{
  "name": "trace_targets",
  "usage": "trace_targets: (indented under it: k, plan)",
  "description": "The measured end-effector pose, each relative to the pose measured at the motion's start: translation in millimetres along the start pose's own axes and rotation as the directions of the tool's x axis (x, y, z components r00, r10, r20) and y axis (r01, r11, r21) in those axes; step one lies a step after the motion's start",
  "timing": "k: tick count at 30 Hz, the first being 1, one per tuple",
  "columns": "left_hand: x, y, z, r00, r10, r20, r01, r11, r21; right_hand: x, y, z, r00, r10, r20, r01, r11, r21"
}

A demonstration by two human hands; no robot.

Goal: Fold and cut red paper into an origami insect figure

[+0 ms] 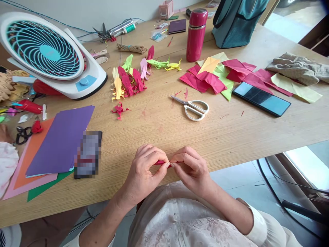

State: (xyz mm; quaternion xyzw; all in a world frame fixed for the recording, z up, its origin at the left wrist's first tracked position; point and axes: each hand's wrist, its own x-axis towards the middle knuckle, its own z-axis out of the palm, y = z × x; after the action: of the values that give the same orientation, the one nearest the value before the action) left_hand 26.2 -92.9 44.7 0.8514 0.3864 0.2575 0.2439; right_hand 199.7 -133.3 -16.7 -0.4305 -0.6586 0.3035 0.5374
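A small, narrow piece of folded red paper point(159, 162) is pinched between my two hands near the table's front edge. My left hand point(147, 168) grips it from the left with thumb and forefinger. From the right, my right hand point(191, 166) pinches it, and the fingertips of both hands nearly touch. Most of the paper is hidden by my fingers. Beyond my hands lie white-handled scissors point(196, 109), partly open. A small red folded figure point(119, 110) and a group of red, yellow, green and pink folded figures point(128, 80) are on the table point(144, 127).
At left are a fan point(48, 51), coloured sheets point(61, 140), a phone point(88, 154) and another person's sleeve point(7, 164). Toward the right lie creased papers point(205, 80), another phone point(262, 97) and a cloth point(298, 67). Behind stand a red bottle point(195, 37) and a teal bag point(236, 24).
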Motion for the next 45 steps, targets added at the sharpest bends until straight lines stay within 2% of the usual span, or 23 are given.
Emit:
trace_targets:
  k: [7,12,17,20,25,32,35,40,42,45]
  plan:
    - [-8,-4,-8.7,0.998,-0.014,-0.064,0.012,1.000,-0.017,-1,3,0,0.998,0.053,-0.038,-0.052,0.998,0.021]
    - [-9,-9,-10.5,0.997,-0.051,-0.062,0.047,0.996,-0.071,-3,5,-1,0.997,0.073,-0.027,-0.073,0.997,0.029]
    - [-10,-17,-15.3,0.990,-0.064,-0.128,0.046,0.989,-0.139,-3,6,-3,0.991,0.131,-0.031,-0.129,0.990,0.063]
    - [-12,-19,-18.6,0.991,-0.075,-0.114,0.053,0.981,-0.185,-3,6,-4,0.987,0.158,-0.031,-0.155,0.985,0.071]
    - [-15,-24,-21.5,0.978,-0.178,-0.106,0.144,0.952,-0.271,-2,4,-5,0.977,0.211,-0.015,-0.207,0.968,0.139]
    - [-7,-25,-27.9,0.976,-0.191,-0.105,0.153,0.943,-0.295,-1,4,-6,0.971,0.238,0.012,-0.237,0.957,0.167]
    - [-1,-24,-28.9,0.973,-0.217,-0.076,0.181,0.929,-0.324,0,3,-6,0.972,0.233,-0.022,-0.227,0.962,0.153]
    - [0,-34,-24.2,0.935,-0.355,0.015,0.332,0.859,-0.389,2,3,-8,0.962,0.257,-0.091,-0.241,0.958,0.155]
    - [-1,-38,-23.1,0.926,-0.374,0.054,0.364,0.845,-0.392,2,2,-11,0.959,0.280,-0.051,-0.268,0.949,0.168]
    - [3,-38,-24.2,0.923,-0.365,0.125,0.382,0.821,-0.424,5,-1,-18,0.939,0.325,0.111,-0.342,0.919,0.199]
